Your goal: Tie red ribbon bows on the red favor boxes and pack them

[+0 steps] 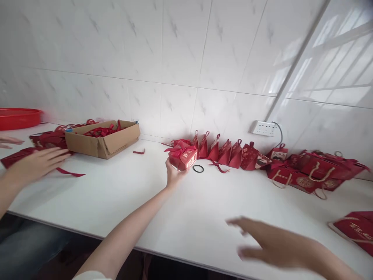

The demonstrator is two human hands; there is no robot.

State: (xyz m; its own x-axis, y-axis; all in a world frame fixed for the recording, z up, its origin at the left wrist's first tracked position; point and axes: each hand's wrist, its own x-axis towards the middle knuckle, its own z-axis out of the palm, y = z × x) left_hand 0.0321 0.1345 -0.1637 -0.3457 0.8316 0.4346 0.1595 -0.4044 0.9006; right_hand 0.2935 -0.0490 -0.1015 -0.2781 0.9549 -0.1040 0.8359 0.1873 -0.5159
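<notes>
My left hand (174,175) reaches forward and grips a small red gift box (183,156) with a ribbon bow on top and pale printing on its side. The box is held just in front of a row of upright red favour boxes (224,152) by the wall. Over the front right of the table, my right hand (271,241) is spread and blurred by motion, holding nothing. Beside the held box lie a black ring-shaped band (198,168) and a loose red ribbon (219,167).
A cardboard box (116,140) full of red ribbons stands left of centre. At the left, a co-worker's hands (37,163) work near red boxes and a ribbon. Red gift bags (303,181) with rope handles sit at right, below a power strip (264,128). A red basin (19,118) stands far left.
</notes>
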